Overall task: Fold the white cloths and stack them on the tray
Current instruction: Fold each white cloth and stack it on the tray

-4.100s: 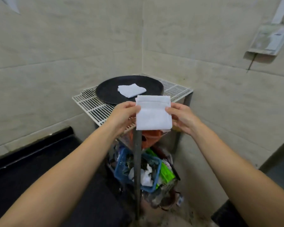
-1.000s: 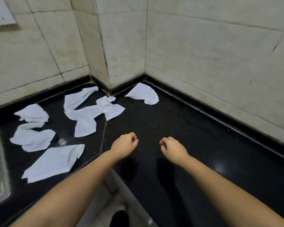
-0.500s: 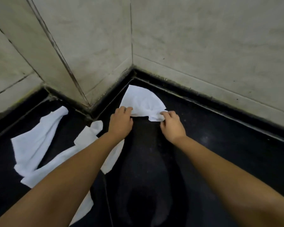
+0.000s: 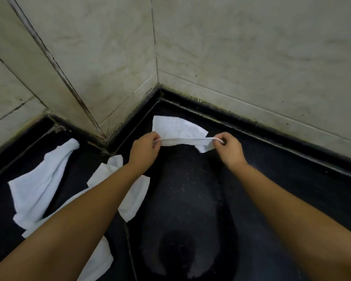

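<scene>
In the head view, a white cloth [image 4: 177, 129] is held stretched between both hands over the far corner of the black desk [image 4: 272, 199], close to the tiled wall [image 4: 231, 47]. Its near edge is pinched at the left end by the curled fingers of the left hand [image 4: 144, 148] and at the right end by the right hand [image 4: 229, 148]; the rest of it slopes away toward the corner. Two more crumpled cloths [image 4: 43, 179] are seen lying on the desk at the left, partly hidden under the left forearm.
</scene>
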Demonstrator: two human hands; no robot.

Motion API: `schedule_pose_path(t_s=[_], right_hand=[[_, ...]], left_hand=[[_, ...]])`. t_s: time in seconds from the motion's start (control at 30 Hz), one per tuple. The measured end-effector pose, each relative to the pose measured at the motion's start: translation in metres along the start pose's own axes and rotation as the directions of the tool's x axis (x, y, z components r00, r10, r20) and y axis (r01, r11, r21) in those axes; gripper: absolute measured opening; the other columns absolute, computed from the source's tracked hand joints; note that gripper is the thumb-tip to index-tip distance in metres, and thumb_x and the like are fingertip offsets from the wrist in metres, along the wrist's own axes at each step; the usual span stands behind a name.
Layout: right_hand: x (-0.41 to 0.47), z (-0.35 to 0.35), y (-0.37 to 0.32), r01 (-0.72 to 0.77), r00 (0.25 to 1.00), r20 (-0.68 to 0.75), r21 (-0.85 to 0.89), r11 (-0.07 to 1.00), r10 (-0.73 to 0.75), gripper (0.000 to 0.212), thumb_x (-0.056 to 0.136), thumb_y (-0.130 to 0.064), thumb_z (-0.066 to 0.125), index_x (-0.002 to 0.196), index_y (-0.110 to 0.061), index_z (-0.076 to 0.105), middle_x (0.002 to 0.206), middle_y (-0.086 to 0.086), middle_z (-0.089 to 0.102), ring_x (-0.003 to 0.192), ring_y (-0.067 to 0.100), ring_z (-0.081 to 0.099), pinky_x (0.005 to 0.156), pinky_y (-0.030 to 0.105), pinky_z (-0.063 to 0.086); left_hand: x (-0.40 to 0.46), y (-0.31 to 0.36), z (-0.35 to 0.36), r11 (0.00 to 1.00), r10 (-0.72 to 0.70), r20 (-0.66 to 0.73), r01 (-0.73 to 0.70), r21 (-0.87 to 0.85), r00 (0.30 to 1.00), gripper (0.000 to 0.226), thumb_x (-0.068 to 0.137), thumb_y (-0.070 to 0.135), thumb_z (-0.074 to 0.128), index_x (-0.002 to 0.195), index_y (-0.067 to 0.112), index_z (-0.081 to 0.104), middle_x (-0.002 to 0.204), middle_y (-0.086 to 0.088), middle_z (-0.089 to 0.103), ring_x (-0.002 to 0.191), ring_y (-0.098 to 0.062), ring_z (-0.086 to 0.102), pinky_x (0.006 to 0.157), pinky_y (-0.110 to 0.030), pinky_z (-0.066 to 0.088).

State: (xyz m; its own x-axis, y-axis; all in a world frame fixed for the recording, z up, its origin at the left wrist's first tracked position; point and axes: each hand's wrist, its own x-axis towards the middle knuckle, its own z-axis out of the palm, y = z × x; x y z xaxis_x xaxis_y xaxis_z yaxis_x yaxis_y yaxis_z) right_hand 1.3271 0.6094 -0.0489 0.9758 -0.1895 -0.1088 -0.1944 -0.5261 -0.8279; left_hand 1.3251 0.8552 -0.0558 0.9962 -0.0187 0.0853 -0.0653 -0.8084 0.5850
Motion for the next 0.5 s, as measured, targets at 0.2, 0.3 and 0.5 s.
schedule_pose_path(t_s=[0.2, 0.3, 0.5], right_hand=[[-0.014, -0.092, -0.037, 0.171, 0.979, -0.143, 0.185, 0.968, -0.146, 0.019, 0.091, -0.01, 0.055, 0.076, -0.021, 0.055, 0.073, 0.001, 0.056, 0.066, 0.009, 0.046, 0.061, 0.026, 0.037], [-0.036, -0.133, -0.041, 0.217, 0.975, -0.103, 0.244, 0.945, -0.197, 0.021, 0.091, -0.011, 0.056, 0.074, -0.024, 0.055, 0.071, -0.005, 0.056, 0.061, 0.001, 0.047, 0.059, 0.02, 0.038], [-0.126, -0.195, 0.032, 0.263, 0.954, 0.135, 0.056, 0.963, -0.268, 0.011, 0.087, -0.006, 0.062, 0.081, -0.015, 0.064, 0.072, 0.0, 0.057, 0.058, -0.002, 0.043, 0.054, 0.011, 0.034]], left_hand=[[-0.002, 0.094, -0.042, 0.958, -0.015, -0.136, -0.025, -0.286, 0.991, 0.013, 0.089, 0.01, 0.048, 0.088, 0.006, 0.06, 0.083, -0.004, 0.059, 0.077, -0.016, 0.052, 0.064, -0.028, 0.039], [-0.021, 0.124, -0.048, 0.948, 0.043, -0.169, -0.094, -0.306, 0.985, 0.012, 0.088, 0.007, 0.05, 0.089, 0.004, 0.062, 0.084, -0.003, 0.06, 0.078, -0.016, 0.052, 0.063, -0.021, 0.039], [-0.144, 0.141, -0.011, 0.931, 0.003, -0.001, -0.004, -0.364, 1.0, 0.01, 0.086, 0.006, 0.059, 0.085, 0.013, 0.066, 0.078, 0.0, 0.063, 0.067, 0.0, 0.054, 0.06, -0.009, 0.039]])
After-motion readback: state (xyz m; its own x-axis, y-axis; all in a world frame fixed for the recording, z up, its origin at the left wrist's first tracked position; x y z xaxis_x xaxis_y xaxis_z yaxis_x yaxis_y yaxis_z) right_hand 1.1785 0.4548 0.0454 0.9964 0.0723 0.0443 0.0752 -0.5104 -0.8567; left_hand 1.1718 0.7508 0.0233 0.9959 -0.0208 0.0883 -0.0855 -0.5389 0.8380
